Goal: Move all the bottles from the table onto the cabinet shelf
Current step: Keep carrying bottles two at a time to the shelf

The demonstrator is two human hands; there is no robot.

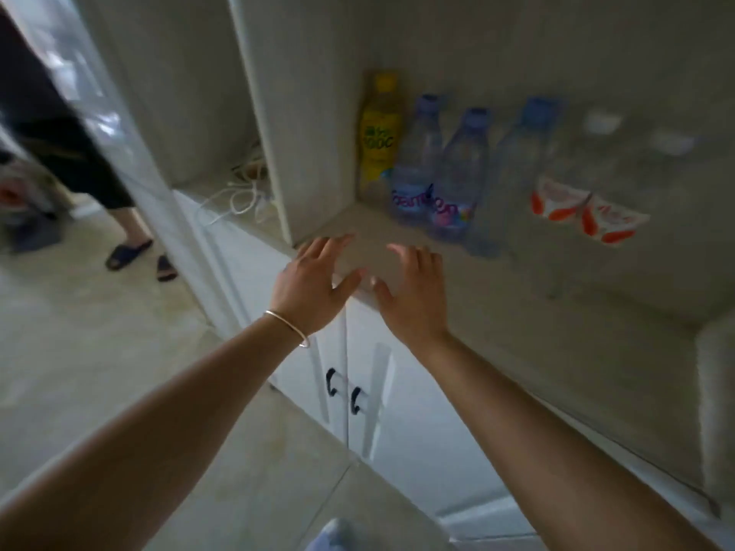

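In the head view, six bottles stood in a loose row on the pale cabinet shelf (497, 312): a yellow plastic drink bottle with a yellow cap (380, 137) at the back left corner, three clear water bottles with blue caps (457, 177) just beside it, and two clear bottles with white caps and red-and-white labels (584, 188) further right. The picture was blurred, so whether neighbouring bottles touched could not be told. The left hand (314, 282), with a thin silver bangle (288, 326) on its wrist, and the right hand (413, 290) both hovered over the shelf's front edge, fingers (334, 242) spread wide and holding nothing. No table appeared in the frame, so whether bottles remained there could not be judged. If more were to come, each would best be gripped around the body, carried upright, and set in the bare stretch of shelf in front, clear of the standing row so none was knocked. White cables (238, 192) lay in the neighbouring compartment, and another person's sandalled feet (139, 258) stood on the floor to the left.
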